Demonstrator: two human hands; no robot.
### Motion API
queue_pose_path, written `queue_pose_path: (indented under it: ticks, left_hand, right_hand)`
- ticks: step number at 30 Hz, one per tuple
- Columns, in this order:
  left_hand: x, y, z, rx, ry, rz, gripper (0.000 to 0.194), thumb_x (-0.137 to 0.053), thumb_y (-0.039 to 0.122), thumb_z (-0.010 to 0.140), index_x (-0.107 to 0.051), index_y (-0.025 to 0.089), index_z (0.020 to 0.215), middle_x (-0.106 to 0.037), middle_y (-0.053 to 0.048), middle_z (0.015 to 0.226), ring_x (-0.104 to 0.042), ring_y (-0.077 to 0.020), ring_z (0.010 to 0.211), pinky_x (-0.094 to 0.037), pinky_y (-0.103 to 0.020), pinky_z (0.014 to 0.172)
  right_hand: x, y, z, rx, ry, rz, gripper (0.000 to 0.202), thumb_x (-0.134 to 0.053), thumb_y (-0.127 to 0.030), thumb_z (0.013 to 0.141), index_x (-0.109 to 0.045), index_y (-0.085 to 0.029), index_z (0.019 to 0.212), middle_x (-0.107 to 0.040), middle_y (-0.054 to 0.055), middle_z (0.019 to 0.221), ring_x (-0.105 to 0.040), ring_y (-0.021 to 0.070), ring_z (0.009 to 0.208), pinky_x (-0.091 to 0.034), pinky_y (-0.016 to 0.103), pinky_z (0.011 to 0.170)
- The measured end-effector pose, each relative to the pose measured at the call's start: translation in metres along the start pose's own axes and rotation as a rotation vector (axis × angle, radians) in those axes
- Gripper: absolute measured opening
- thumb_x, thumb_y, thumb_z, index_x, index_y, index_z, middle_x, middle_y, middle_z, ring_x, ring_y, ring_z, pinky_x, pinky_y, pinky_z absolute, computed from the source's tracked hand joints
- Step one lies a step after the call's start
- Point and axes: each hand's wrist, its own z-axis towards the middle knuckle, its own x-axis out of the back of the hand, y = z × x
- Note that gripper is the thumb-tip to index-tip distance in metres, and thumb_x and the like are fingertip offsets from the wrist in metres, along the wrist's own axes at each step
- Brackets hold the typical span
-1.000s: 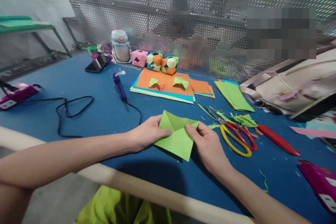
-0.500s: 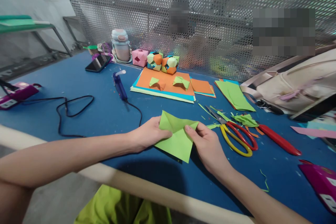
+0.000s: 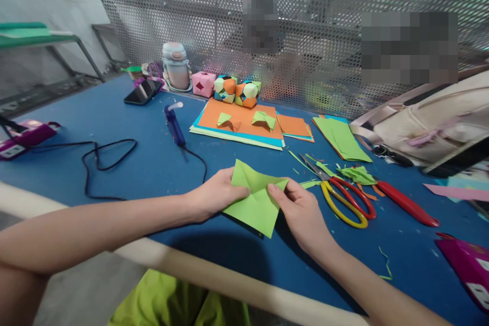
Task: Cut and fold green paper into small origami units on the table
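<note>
Your left hand [image 3: 216, 196] and your right hand [image 3: 301, 209] have their fingers closed on opposite sides of the creased green paper [image 3: 257, 201]. This paper is above the blue worktop [image 3: 153, 163], near the scissors [image 3: 332, 183].

Plain lime-green paper [image 3: 255, 209] on a blue table [image 3: 153, 173]

Left hand [image 3: 217, 194] — thumb pressed inward, fingers beneath | right hand [image 3: 301, 209] — thumb and fingers pinching | forearms converging

Craft workspace, scissors [image 3: 340, 198] and paper [image 3: 244, 117].
</note>
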Motion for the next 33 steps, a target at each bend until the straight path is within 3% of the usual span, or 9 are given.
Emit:
queue_pose_path:
  ticks: [6,14,22,29,33]
  left_hand:
    - [0.0,-0.002,0.001,-0.03,0.019,-0.065,0.021,-0.06,0.019,0.066,-0.062,0.015,0.086,-0.067,0.0,0.074,-0.06,-0.0123,0.064,-0.046,-0.023,0.062]
    - [0.001,-0.002,-0.001,-0.015,0.017,-0.068,0.012,-0.056,0.022,0.067,-0.06,0.015,0.076,-0.062,0.003,0.065,-0.054,-0.0103,0.057,-0.04,-0.021,0.056]
    - [0.005,-0.002,-0.001,-0.145,0.105,-0.134,0.01,-0.051,0.026,0.074,-0.057,0.02,0.08,-0.054,0.005,0.066,-0.048,-0.0096,0.058,-0.038,-0.021,0.056]
    - [0.002,0.002,0.001,-0.109,0.129,-0.32,0.017,-0.049,0.012,0.066,-0.052,0.019,0.081,-0.055,0.004,0.067,-0.053,-0.0113,0.061,-0.043,-0.022,0.059]
    - [0.004,0.003,0.004,-0.101,0.127,-0.373,0.007,-0.058,0.018,0.072,-0.052,0.017,0.075,-0.057,0.003,0.069,-0.056,-0.0102,0.064,-0.045,-0.022,0.063]
  right_hand:
    - [0.0,0.001,0.0,-0.008,0.001,0.015,0.027,-0.062,-0.047,0.079,-0.063,-0.021,0.083,-0.065,0.001,0.076,-0.057,0.0166,0.07,-0.045,0.026,0.062]
    - [-0.001,-0.006,-0.005,-0.054,0.005,-0.021,0.034,-0.051,-0.043,0.085,-0.064,-0.023,0.109,-0.067,0.001,0.088,-0.058,0.0183,0.076,-0.045,0.028,0.067]
    - [-0.003,-0.007,-0.002,0.025,0.027,-0.086,0.031,-0.054,-0.045,0.082,-0.068,-0.022,0.098,-0.069,0.002,0.09,-0.06,0.0202,0.083,-0.047,0.028,0.071]
    - [-0.002,-0.001,-0.001,0.019,0.068,-0.023,0.028,-0.056,-0.043,0.083,-0.067,-0.023,0.098,-0.068,0.001,0.089,-0.059,0.0199,0.085,-0.046,0.028,0.071]
    - [0.0,0.005,0.001,-0.005,0.065,0.048,0.025,-0.056,-0.043,0.084,-0.065,-0.022,0.095,-0.067,0.002,0.087,-0.059,0.0199,0.081,-0.046,0.03,0.069]
